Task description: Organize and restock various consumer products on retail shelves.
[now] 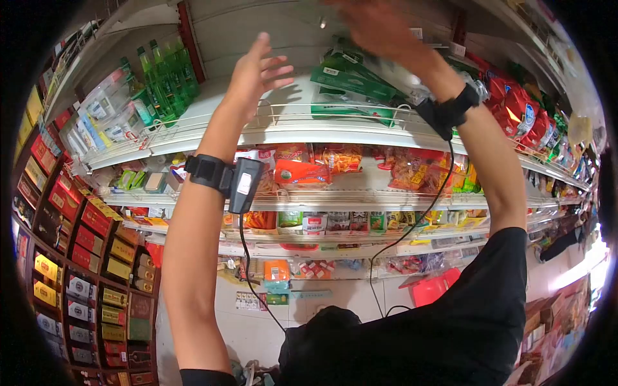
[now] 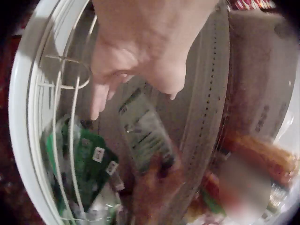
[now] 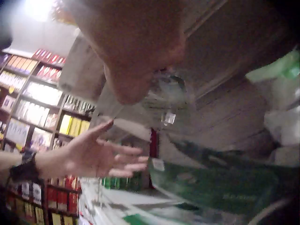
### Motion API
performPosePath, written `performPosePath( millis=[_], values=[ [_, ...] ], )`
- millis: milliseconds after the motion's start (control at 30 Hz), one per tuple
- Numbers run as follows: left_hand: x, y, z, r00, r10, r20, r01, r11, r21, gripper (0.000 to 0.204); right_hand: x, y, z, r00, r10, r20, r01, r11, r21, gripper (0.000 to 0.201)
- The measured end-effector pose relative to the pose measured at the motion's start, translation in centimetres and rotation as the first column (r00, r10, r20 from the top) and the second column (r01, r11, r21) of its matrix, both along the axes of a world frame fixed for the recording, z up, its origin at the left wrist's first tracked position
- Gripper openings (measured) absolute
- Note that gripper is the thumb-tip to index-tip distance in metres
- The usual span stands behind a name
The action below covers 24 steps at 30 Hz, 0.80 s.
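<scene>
My right hand [image 1: 380, 35] is raised over the top shelf at the upper edge of the head view. In the left wrist view it grips a clear, flat package with green print [image 2: 144, 129]; the right wrist view shows the same package [image 3: 176, 101] under the fingers. To its left, my left hand [image 1: 254, 76] is held with fingers spread and nothing in them, apart from the package. Green packages [image 1: 354, 80] lie on the shelf below my right hand, behind the wire rail [image 1: 335, 108].
Green bottles [image 1: 164, 83] and clear tubs [image 1: 106, 103] stand at the shelf's left. Red bags [image 1: 515, 112] fill its right. Snack bags [image 1: 302, 170] sit one shelf down. A cabinet of boxes [image 1: 77, 257] is at far left.
</scene>
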State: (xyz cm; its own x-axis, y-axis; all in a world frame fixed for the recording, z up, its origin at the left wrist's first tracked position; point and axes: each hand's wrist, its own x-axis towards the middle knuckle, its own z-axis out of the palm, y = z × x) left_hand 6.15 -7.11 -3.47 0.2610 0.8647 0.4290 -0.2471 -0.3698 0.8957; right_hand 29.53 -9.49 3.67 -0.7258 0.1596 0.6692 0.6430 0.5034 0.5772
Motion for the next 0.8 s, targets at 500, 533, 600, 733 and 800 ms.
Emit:
performPosePath(
  millis=[500,533,600,733,800],
  values=[
    [-8.3,0.1,-2.3,0.831,0.167,0.531,-0.044,0.971,-0.236,0.035,-2.0,0.7,-1.8,0.959,-0.258,-0.122,0.19,0.896,-0.402,0.063],
    [-8.3,-0.5,-2.2,0.832,0.166,0.53,-0.043,0.971,-0.236,0.035,-2.0,0.5,-1.0,0.849,-0.526,0.046,0.446,0.669,-0.594,0.058],
    [-8.2,-1.0,-2.2,0.839,0.221,0.497,-0.108,0.963,-0.246,0.033,-0.8,2.0,-0.6,0.664,-0.7,0.263,0.633,0.339,-0.696,0.053],
    [-8.9,-0.6,-2.9,0.853,0.169,0.494,-0.05,0.968,-0.245,0.031,3.5,6.8,-1.4,0.81,-0.586,0.033,0.525,0.698,-0.487,0.042],
    [-8.6,-1.3,-3.0,0.881,0.192,0.432,-0.081,0.962,-0.262,0.031,4.2,6.6,-1.2,0.86,-0.506,-0.059,0.431,0.784,-0.447,0.042]
  ],
)
